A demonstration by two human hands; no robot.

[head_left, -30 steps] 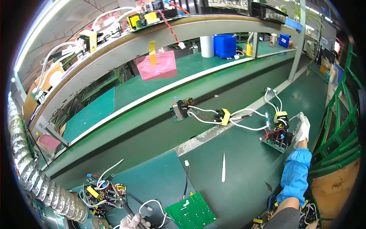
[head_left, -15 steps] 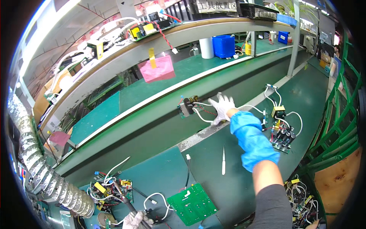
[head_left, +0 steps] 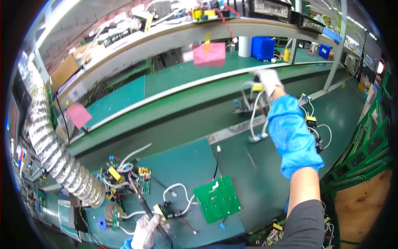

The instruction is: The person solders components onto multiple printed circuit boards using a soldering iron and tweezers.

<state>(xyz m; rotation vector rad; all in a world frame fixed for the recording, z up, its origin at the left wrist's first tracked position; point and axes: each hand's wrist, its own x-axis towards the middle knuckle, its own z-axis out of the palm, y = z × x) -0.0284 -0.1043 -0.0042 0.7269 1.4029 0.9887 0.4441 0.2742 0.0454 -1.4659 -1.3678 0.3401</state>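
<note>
My right hand (head_left: 267, 79), in a white glove with a blue sleeve cover, is raised over the green conveyor and grips a bundle of white wires with a yellow connector (head_left: 257, 88); the wires hang down to a small plug (head_left: 255, 138). A dark module (head_left: 241, 107) sits behind those wires. My left hand (head_left: 148, 230), also gloved in white, holds a black soldering iron (head_left: 144, 206) at the near edge, its tip by a board with coloured parts (head_left: 124, 178). A green circuit board (head_left: 217, 199) lies on the green mat with white leads (head_left: 178, 191) beside it.
Another wired board (head_left: 313, 133) lies to the right on the bench. A ribbed silver duct (head_left: 54, 153) runs down the left. Pink cards (head_left: 209, 54) (head_left: 78, 114) hang from the shelf. A blue bin (head_left: 263, 47) and white roll (head_left: 245, 46) stand at the back. Green racks (head_left: 365, 141) border the right.
My right hand has closed on the white wire bundle and lifted it up and back off the bench. The view has tilted down toward the near mat.
</note>
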